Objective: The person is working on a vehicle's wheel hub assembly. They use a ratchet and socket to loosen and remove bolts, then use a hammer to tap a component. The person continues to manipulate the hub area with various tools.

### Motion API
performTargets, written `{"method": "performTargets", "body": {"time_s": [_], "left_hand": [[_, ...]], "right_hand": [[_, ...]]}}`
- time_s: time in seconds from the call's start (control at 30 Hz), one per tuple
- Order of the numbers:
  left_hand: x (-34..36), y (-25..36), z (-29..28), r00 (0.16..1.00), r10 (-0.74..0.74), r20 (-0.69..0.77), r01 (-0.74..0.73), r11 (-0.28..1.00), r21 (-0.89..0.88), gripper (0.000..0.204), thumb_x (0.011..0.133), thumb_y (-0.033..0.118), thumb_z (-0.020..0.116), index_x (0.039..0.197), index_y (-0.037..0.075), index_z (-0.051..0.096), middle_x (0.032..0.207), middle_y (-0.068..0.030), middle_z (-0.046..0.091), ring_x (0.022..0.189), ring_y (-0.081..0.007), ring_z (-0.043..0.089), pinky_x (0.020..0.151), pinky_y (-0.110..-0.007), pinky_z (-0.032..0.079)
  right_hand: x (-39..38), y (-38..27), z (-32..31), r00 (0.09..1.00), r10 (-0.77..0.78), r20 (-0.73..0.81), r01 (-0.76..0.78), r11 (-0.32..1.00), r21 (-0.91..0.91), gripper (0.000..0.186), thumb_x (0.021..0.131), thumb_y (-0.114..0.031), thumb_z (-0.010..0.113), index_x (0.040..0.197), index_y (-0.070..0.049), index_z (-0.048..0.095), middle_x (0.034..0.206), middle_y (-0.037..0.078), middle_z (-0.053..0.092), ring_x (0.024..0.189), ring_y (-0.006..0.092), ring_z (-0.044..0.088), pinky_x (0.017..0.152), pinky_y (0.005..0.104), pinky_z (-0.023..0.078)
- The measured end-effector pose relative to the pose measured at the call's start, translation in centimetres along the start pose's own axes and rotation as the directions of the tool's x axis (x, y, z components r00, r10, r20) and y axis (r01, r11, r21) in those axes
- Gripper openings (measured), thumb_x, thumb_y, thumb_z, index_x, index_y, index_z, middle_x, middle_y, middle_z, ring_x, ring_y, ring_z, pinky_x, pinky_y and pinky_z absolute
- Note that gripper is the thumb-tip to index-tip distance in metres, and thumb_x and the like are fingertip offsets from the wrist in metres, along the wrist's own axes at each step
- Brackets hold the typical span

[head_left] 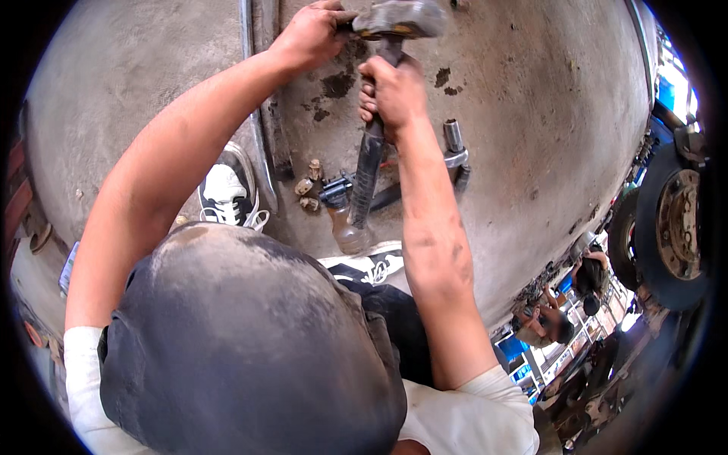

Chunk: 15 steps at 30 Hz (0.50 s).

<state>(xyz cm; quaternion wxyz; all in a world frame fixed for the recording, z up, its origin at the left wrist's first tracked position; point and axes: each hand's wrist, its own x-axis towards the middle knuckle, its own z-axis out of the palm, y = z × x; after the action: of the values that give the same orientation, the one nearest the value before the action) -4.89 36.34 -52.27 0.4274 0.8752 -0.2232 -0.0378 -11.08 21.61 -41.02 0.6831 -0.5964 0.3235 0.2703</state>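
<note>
My right hand [396, 91] is wrapped round the handle of a sledgehammer [400, 21], just below its worn metal head. The dark handle slants down toward my shoes. Beside the hammer head, my left hand [312, 36] is closed with its fingers curled. A short dark piece juts from those fingers toward the head; its kind cannot be made out, and the hammer partly covers it. Below my hands, several rusty nut-like pieces [307, 186] lie on the floor by a dark cylindrical tool part [336, 189]. A metal socket [453, 135] stands right of my right forearm.
Long metal bars [259, 121] lie on the stained concrete floor [546, 136] to the left of my hands. My white-and-black shoe [225, 186] is close to them. Dark dusty cloth [250, 341] fills the lower middle. At far right are a large wheel [675, 220] and other people [546, 322].
</note>
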Motion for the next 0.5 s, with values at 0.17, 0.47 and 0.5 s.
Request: {"method": "performTargets", "body": {"time_s": [0.17, 0.47, 0.5], "left_hand": [[0.0, 0.6, 0.1, 0.998, -0.067, -0.016, 0.068, 0.997, 0.027, 0.035, 0.079, 0.022, 0.071, 0.110, 0.006, 0.067, 0.098, -0.0157, 0.063, 0.093, -0.0343, 0.061, 0.082, -0.039, 0.049], [0.0, 0.8, -0.3, 0.999, -0.010, -0.040, 0.010, 1.000, 0.006, 0.035, 0.075, 0.011, 0.069, 0.109, 0.007, 0.067, 0.093, -0.0153, 0.062, 0.091, -0.0352, 0.061, 0.080, -0.041, 0.049], [0.2, 1.0, -0.4, 0.999, -0.044, -0.015, 0.045, 0.999, 0.010, 0.034, 0.076, 0.012, 0.070, 0.109, 0.007, 0.067, 0.094, -0.0153, 0.062, 0.092, -0.0352, 0.061, 0.080, -0.041, 0.049]], "right_hand": [[-4.8, -3.3, 0.2, 0.927, -0.375, 0.022, 0.374, 0.927, 0.021, 0.010, 0.081, -0.008, 0.051, 0.077, -0.006, 0.043, 0.050, 0.002, 0.036, 0.035, 0.0120, 0.035, 0.036, 0.0290, 0.035], [0.4, 1.3, -0.3, 0.996, -0.080, -0.039, 0.076, 0.991, -0.107, 0.017, 0.077, -0.009, 0.058, 0.066, 0.001, 0.050, 0.048, 0.006, 0.049, 0.034, 0.0168, 0.048, 0.033, 0.0324, 0.038], [0.1, 0.8, -0.3, 0.993, -0.106, -0.050, 0.102, 0.992, -0.078, 0.017, 0.077, -0.009, 0.058, 0.065, 0.000, 0.049, 0.047, 0.006, 0.048, 0.034, 0.0163, 0.047, 0.033, 0.0318, 0.038]]}}
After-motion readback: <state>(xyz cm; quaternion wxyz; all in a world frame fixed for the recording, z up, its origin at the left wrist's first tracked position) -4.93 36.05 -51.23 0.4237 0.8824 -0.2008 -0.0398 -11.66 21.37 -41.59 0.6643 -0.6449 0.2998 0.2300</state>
